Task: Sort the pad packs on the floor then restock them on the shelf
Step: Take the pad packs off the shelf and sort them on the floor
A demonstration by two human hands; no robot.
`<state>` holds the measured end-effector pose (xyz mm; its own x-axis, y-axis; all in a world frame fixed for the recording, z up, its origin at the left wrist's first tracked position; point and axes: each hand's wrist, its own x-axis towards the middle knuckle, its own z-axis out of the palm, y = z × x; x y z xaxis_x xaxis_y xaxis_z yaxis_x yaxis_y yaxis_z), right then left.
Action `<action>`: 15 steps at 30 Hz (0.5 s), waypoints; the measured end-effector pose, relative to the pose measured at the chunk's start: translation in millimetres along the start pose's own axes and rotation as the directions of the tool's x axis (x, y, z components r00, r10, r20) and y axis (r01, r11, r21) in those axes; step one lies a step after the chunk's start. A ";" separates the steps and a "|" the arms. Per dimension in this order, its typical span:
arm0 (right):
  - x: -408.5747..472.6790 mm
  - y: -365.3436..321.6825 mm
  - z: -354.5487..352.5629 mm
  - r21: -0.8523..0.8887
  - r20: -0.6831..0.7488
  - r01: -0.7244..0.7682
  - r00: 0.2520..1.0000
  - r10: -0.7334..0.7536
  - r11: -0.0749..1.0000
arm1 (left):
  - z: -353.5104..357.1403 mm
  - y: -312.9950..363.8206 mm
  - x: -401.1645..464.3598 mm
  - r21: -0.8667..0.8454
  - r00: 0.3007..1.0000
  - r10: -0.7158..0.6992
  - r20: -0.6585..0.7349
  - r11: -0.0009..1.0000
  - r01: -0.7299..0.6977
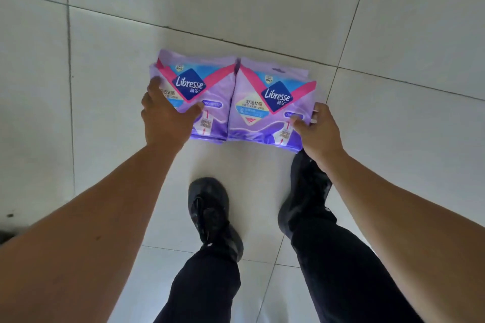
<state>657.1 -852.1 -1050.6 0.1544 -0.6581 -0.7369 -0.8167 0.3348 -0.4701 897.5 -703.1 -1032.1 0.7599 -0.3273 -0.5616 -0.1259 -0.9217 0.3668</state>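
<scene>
Two stacks of purple Libresse pad packs lie side by side on the white tiled floor, touching each other. My left hand [165, 115] grips the left edge of the left stack [207, 92], thumb on top of the pack and fingers around its side. My right hand [319, 131] grips the lower right corner of the right stack [265, 102], thumb on top. Each stack holds several packs, with the lower ones showing only at their edges.
My two black shoes [212, 215] and dark trouser legs stand just behind the stacks; the right shoe [304, 191] touches the right stack's near edge. White floor tiles [236, 8] with dark grout lines surround the packs. No shelf is in view.
</scene>
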 end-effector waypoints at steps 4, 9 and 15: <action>-3.0 -3.5 0.9 -0.029 0.005 -0.016 1.000 0.016 0.999 | -3.1 0.2 1.1 0.008 1.000 -0.013 -0.003 1.000 0.013; -18.2 -22.7 -10.0 -0.150 0.057 -0.008 0.998 0.016 0.989 | -21.8 2.5 -5.9 0.058 1.000 0.000 0.009 0.998 -0.001; -91.9 -87.0 -37.9 -0.479 0.150 0.256 0.966 -0.209 0.840 | -80.6 38.7 -73.4 0.183 0.983 0.162 0.089 0.967 -0.176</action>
<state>692.8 -846.3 -923.6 0.4037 -0.6046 -0.6866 -0.9124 -0.2108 -0.3508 888.3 -698.0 -916.9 0.6697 -0.4896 -0.5584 -0.3723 -0.8719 0.3181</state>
